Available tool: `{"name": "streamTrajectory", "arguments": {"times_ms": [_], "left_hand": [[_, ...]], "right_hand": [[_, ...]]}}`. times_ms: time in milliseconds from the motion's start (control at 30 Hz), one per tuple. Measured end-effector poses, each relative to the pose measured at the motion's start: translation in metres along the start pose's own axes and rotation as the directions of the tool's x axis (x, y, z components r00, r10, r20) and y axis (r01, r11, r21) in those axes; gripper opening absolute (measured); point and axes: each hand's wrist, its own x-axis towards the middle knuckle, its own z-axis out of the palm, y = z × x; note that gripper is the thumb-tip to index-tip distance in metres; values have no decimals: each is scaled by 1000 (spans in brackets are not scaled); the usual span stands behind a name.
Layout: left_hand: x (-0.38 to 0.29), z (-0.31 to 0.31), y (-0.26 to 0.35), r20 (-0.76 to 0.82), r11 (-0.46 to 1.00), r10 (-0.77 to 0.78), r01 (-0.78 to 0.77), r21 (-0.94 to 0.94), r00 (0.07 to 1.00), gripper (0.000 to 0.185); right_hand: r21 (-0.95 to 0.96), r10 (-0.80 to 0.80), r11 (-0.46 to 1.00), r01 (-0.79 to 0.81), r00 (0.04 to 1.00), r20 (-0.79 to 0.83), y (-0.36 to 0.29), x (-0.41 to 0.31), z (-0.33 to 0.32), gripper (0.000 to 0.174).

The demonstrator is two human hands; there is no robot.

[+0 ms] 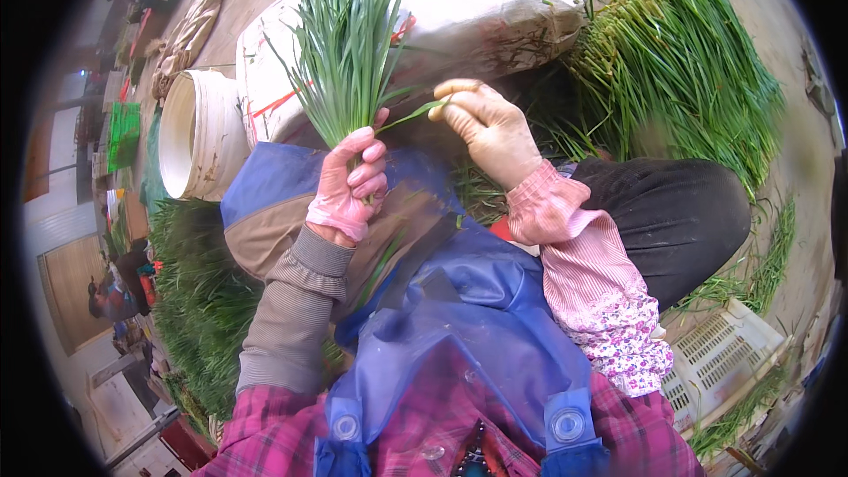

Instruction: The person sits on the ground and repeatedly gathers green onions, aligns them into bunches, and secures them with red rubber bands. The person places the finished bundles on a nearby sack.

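Observation:
My left hand [351, 175], in a thin pink glove, grips an upright bunch of garlic chives [344, 59] near the stem ends, with the leaves fanning out above the fist. To its right, my right hand [487, 129], in a pale glove, pinches one loose leaf blade [414, 111] between thumb and fingers. That blade still reaches back to the base of the bunch. Both hands are above my lap, which a blue waterproof apron [457, 278] covers. Bits of cut leaf lie on the apron.
A white wrapped block [457, 6] stands ahead, beside a white bucket [225, 139] on its side. Chives are stacked in a large pile [689, 73] at right and another [199, 305] at left. A white slotted plastic crate [729, 358] is at lower right. Other people are in the left background.

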Motion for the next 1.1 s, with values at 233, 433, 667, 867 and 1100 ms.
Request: {"name": "streamTrajectory", "arguments": {"times_ms": [233,433,667,867,1100], "left_hand": [[10,-5,-11,-205,950,117,-50,308,972,17],[0,1,-8,-123,920,211,-154,361,970,20],[-19,8,1,-72,857,238,-174,486,969,27],[-11,10,-26,-89,621,369,-174,764,925,29],[-11,18,-57,173,-611,401,122,782,900,103]], "right_hand": [[840,221,347,-416,907,358,-7,-1,13,24],[301,203,755,-582,645,737,13,-5,0,32],[-956,795,279,-86,580,180,33,-17,8,54],[80,316,896,-436,755,575,12,-7,24,80],[681,605,390,-620,730,318,-8,-13,33,54]]}}
